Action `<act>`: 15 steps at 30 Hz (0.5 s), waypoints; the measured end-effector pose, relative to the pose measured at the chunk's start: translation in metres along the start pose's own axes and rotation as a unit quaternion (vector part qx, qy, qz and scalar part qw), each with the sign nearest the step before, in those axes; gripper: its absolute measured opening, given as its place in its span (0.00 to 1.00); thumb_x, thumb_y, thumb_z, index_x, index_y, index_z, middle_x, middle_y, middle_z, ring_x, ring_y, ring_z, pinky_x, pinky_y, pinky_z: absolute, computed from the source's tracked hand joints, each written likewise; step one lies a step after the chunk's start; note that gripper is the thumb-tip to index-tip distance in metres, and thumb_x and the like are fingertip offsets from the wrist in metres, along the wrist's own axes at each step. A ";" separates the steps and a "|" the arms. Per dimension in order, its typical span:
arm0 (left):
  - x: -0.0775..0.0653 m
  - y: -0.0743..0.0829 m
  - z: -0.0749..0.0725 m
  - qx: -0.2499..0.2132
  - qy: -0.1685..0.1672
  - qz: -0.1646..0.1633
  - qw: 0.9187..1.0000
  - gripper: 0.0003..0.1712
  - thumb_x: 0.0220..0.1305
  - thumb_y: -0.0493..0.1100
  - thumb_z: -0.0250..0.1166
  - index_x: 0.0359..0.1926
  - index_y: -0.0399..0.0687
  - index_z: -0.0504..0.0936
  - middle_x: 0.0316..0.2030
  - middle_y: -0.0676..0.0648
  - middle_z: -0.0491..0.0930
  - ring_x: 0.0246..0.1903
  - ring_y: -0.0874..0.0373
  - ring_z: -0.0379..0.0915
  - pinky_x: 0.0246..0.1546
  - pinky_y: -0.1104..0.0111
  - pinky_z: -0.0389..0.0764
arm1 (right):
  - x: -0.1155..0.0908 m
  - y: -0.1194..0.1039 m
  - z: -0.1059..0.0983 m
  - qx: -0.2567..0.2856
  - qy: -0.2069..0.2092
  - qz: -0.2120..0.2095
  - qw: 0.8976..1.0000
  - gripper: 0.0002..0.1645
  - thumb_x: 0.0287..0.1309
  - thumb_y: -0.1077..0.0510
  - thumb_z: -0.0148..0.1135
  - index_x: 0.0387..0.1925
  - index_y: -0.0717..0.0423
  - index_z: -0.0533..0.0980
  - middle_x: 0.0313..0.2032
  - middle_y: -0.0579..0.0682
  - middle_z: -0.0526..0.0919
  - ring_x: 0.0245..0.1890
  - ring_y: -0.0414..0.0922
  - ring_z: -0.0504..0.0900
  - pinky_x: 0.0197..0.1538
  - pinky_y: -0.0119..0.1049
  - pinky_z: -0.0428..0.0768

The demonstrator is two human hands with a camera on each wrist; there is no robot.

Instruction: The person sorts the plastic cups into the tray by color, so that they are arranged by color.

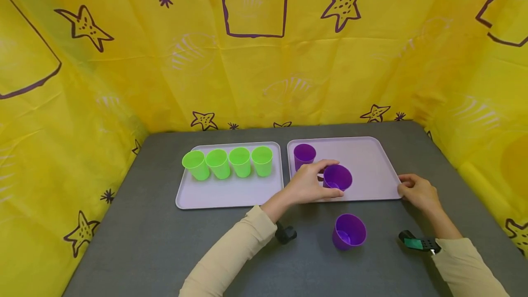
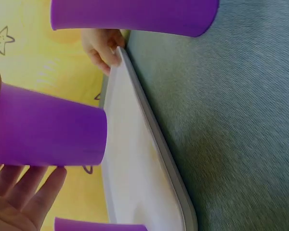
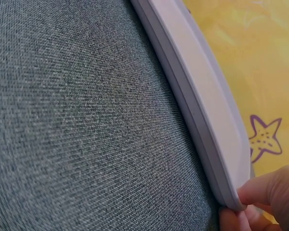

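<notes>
My left hand [image 1: 310, 183] holds a purple cup [image 1: 339, 178] between thumb and fingers, over the front part of the right-hand white tray [image 1: 373, 164]. In the left wrist view the held cup [image 2: 48, 127] appears sideways, its base apart from the tray. At that tray's front right corner, my right hand [image 1: 420, 191] pinches the rim, as the right wrist view also shows with the thumb [image 3: 262, 190] on top. Another purple cup [image 1: 304, 154] stands at the tray's back left, partly behind my left hand. A third purple cup [image 1: 349, 233] is on the grey table in front of the tray.
A second white tray [image 1: 222, 197] lies to the left, bearing a row of several green cups [image 1: 240, 162]. The grey table [image 1: 140, 242] is enclosed by yellow patterned cloth [image 1: 247, 81] at the back and both sides.
</notes>
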State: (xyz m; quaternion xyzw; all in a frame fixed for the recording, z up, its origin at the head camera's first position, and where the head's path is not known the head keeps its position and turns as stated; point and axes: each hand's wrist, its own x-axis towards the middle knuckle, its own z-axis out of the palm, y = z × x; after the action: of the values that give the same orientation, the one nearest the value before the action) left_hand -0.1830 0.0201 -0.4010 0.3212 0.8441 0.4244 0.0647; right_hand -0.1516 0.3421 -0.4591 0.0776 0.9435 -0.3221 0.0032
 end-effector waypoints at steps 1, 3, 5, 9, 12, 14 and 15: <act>0.002 0.000 0.002 0.000 0.006 -0.005 1.000 0.41 0.42 0.55 0.73 0.60 0.56 0.70 0.48 0.52 0.79 0.43 0.60 0.78 0.39 0.81 0.77 | 0.000 0.000 0.000 0.000 0.001 0.000 1.000 0.24 0.51 0.59 0.53 0.49 0.70 0.71 0.31 0.60 0.81 0.21 0.40 0.75 0.24 0.31 0.72; 0.008 0.001 0.006 -0.001 0.018 -0.014 1.000 0.41 0.42 0.55 0.73 0.60 0.56 0.70 0.49 0.52 0.78 0.42 0.61 0.79 0.38 0.82 0.76 | 0.000 0.001 0.000 -0.001 0.002 0.000 1.000 0.24 0.51 0.59 0.53 0.49 0.70 0.71 0.31 0.60 0.81 0.21 0.40 0.75 0.24 0.31 0.72; 0.013 0.001 0.010 0.001 0.030 -0.025 0.999 0.41 0.42 0.55 0.73 0.60 0.56 0.70 0.50 0.52 0.78 0.43 0.62 0.78 0.38 0.83 0.76 | -0.001 0.001 0.000 -0.001 0.005 0.000 1.000 0.24 0.51 0.59 0.53 0.49 0.70 0.71 0.31 0.60 0.81 0.21 0.40 0.75 0.24 0.31 0.72; 0.024 0.000 0.018 0.019 0.053 -0.041 0.998 0.42 0.43 0.56 0.73 0.61 0.55 0.69 0.52 0.52 0.77 0.46 0.61 0.76 0.41 0.80 0.76 | -0.001 0.001 0.000 0.000 0.010 0.001 1.000 0.24 0.51 0.60 0.53 0.48 0.71 0.71 0.31 0.60 0.81 0.21 0.40 0.75 0.23 0.31 0.72; 0.031 -0.001 0.024 0.036 0.072 -0.050 0.996 0.42 0.43 0.56 0.72 0.61 0.54 0.70 0.53 0.51 0.77 0.48 0.59 0.75 0.46 0.76 0.76 | -0.001 0.001 0.001 -0.001 0.011 0.001 1.000 0.24 0.52 0.59 0.53 0.48 0.71 0.71 0.31 0.60 0.81 0.21 0.40 0.75 0.24 0.31 0.72; 0.035 -0.002 0.027 0.042 0.082 -0.059 0.994 0.41 0.44 0.56 0.72 0.61 0.53 0.70 0.54 0.51 0.76 0.49 0.58 0.74 0.48 0.74 0.76 | -0.001 0.001 0.001 0.000 0.010 0.002 1.000 0.24 0.52 0.59 0.53 0.49 0.70 0.71 0.31 0.60 0.81 0.21 0.40 0.75 0.25 0.31 0.72; 0.037 -0.002 0.028 0.043 0.086 -0.065 0.993 0.41 0.44 0.55 0.72 0.61 0.53 0.70 0.54 0.51 0.76 0.50 0.58 0.74 0.49 0.73 0.75 | -0.001 0.001 0.001 0.000 0.009 0.002 1.000 0.24 0.52 0.59 0.53 0.49 0.70 0.71 0.31 0.60 0.82 0.21 0.40 0.75 0.25 0.31 0.72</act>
State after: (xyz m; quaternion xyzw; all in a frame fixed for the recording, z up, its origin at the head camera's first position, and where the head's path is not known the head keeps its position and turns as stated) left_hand -0.2026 0.0607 -0.4142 0.2304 0.8833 0.4083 0.0056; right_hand -0.1510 0.3422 -0.4604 0.0827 0.9432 -0.3216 -0.0049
